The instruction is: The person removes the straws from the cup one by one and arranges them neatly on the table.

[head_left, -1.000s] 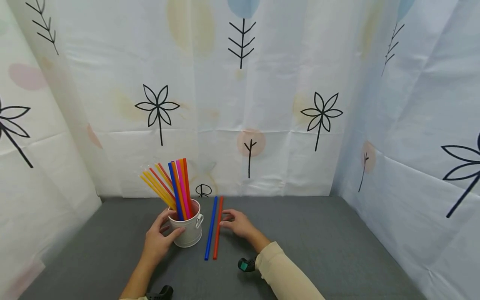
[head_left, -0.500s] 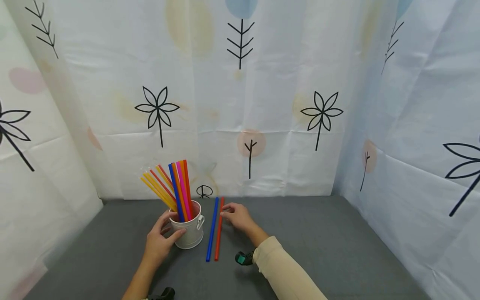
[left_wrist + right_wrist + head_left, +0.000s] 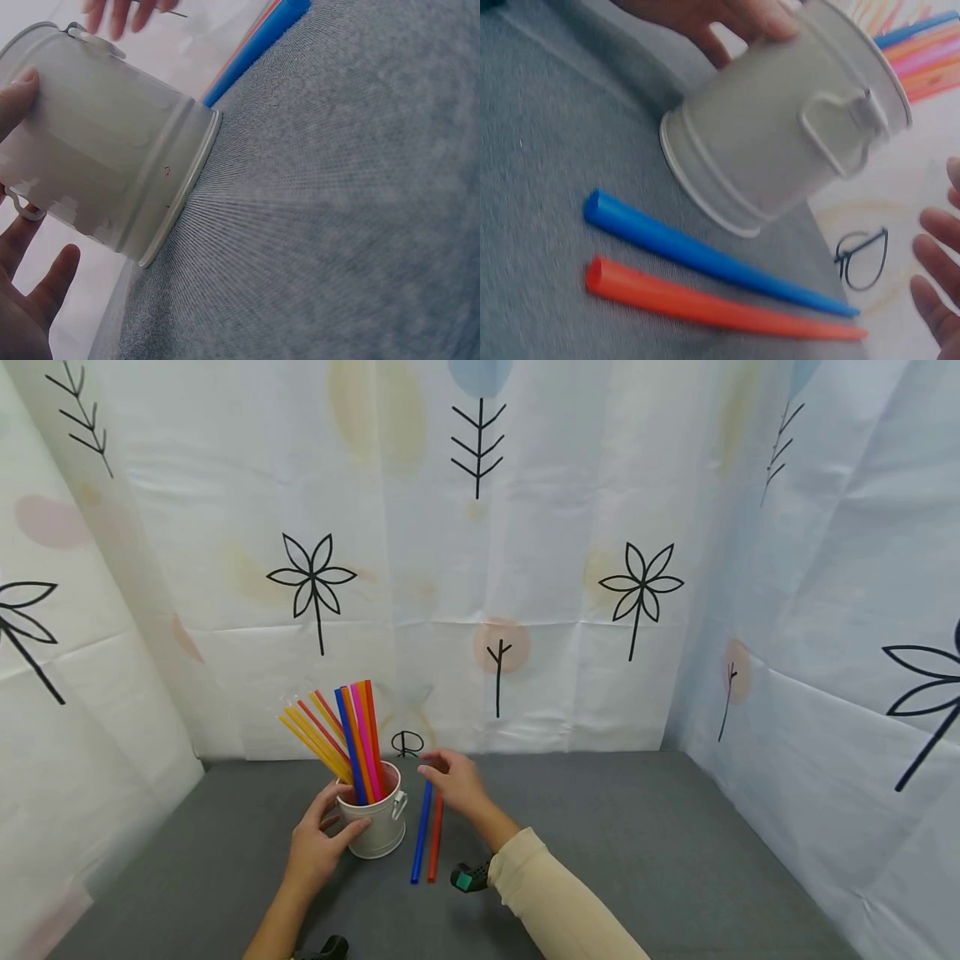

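My left hand grips a small white metal bucket from its left side, the thumb across the front. Upright and tilted straws in yellow, red, blue, orange and pink stick out of it. Right of the bucket, a blue straw and a red straw lie side by side on the table. Over their far ends hovers my right hand, fingers loosely bent and holding nothing; it hides those ends in the head view. The right wrist view shows both straws, blue and red, uncovered.
A grey cloth-covered table lies beneath everything. White curtains with leaf and flower drawings stand behind it and on both sides. A black wrist device sits at the right cuff.
My right hand has moved up and to the left, from beside the red straw to above the far ends of both straws. The left hand and bucket stay put.
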The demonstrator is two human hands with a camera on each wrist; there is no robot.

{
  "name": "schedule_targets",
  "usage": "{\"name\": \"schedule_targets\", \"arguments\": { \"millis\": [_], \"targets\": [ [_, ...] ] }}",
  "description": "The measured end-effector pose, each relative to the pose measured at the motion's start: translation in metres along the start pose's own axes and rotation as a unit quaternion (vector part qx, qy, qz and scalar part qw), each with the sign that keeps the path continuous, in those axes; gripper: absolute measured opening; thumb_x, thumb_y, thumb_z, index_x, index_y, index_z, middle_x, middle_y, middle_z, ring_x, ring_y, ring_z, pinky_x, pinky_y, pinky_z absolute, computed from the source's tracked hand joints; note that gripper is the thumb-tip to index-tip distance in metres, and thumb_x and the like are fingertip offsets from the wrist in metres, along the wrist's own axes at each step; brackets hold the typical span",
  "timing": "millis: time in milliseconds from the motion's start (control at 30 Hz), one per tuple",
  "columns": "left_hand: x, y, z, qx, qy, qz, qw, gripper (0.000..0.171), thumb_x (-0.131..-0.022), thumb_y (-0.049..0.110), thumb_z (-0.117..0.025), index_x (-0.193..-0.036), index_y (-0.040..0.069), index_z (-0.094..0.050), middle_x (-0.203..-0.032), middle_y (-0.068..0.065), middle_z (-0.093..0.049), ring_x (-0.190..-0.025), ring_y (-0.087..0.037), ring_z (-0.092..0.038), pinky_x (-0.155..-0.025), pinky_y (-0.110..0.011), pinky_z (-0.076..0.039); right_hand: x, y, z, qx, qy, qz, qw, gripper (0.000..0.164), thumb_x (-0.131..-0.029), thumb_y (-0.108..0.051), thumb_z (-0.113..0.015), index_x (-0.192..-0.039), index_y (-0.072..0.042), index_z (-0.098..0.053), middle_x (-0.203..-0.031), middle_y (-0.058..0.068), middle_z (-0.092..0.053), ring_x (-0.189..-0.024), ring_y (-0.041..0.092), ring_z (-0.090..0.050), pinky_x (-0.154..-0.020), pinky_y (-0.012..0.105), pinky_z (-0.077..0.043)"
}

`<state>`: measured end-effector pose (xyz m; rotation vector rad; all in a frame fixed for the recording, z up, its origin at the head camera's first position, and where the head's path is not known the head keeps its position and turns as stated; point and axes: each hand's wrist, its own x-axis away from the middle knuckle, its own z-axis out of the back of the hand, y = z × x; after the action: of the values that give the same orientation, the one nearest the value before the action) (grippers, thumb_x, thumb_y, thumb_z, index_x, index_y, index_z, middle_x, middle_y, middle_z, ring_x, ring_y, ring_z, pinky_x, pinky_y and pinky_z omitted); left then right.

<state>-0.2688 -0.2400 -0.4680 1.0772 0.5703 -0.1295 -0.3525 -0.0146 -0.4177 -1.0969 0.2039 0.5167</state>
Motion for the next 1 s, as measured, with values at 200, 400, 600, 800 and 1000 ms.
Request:
{"name": "schedule_targets", "arguments": {
  "millis": [200, 400, 600, 800, 1000],
  "targets": [
    [0.0, -0.002, 0.0, -0.007, 0.003, -0.005, 1.0, 0.055, -0.083, 0.018, -0.079, -0.13, 0.009, -0.053, -0.147, -0.023, -0.04, -0.122, -0.043, -0.05, -0.094, -0.06, -0.044, -0.002, -0.012, -0.014, -0.022, 0.025, 0.057, 0.998, 0.037, -0.089, -0.012, -0.071, -0.125, -0.008, -0.062, -0.105, 0.009, -0.068, -0.098, 0.022, -0.063, -0.079, 0.031, -0.053],
    [0.001, 0.0, 0.0, -0.007, 0.003, -0.007, 1.0, 0.054, -0.083, 0.018, -0.079, -0.13, 0.009, -0.053, -0.147, -0.022, -0.041, -0.121, -0.043, -0.051, -0.094, -0.06, -0.044, -0.001, -0.026, -0.026, -0.033, 0.029, 0.078, 0.996, 0.042, -0.087, -0.01, -0.073, -0.127, -0.009, -0.061, -0.111, 0.01, -0.067, -0.103, 0.023, -0.061, -0.082, 0.034, -0.053],
    [0.001, 0.001, 0.0, -0.005, 0.005, -0.018, 0.9998, 0.054, -0.082, 0.016, -0.08, -0.129, 0.009, -0.054, -0.146, -0.02, -0.043, -0.121, -0.042, -0.051, -0.093, -0.06, -0.046, 0.002, -0.031, -0.035, -0.025, 0.011, 0.076, 0.997, 0.041, -0.088, -0.012, -0.072, -0.128, -0.011, -0.062, -0.114, 0.006, -0.066, -0.107, 0.021, -0.059, -0.088, 0.037, -0.051],
    [0.0, 0.0, -0.001, -0.005, 0.008, -0.025, 0.9996, 0.053, -0.082, 0.014, -0.08, -0.129, 0.008, -0.054, -0.146, -0.021, -0.043, -0.122, -0.042, -0.051, -0.092, -0.06, -0.046, 0.007, -0.029, -0.04, -0.004, -0.012, 0.075, 0.997, 0.039, -0.091, -0.018, -0.07, -0.128, -0.012, -0.062, -0.116, 0.003, -0.067, -0.108, 0.018, -0.057, -0.087, 0.03, -0.049],
    [0.001, -0.003, -0.001, -0.005, 0.009, -0.026, 0.9996, 0.053, -0.082, 0.015, -0.08, -0.128, 0.008, -0.054, -0.146, -0.022, -0.042, -0.122, -0.044, -0.05, -0.091, -0.061, -0.046, 0.007, -0.028, -0.039, -0.021, -0.053, 0.072, 0.996, 0.039, -0.094, -0.019, -0.065, -0.133, -0.014, -0.059, -0.122, 0.003, -0.065, -0.114, 0.018, -0.056, -0.096, 0.043, -0.047]
  ]
}}
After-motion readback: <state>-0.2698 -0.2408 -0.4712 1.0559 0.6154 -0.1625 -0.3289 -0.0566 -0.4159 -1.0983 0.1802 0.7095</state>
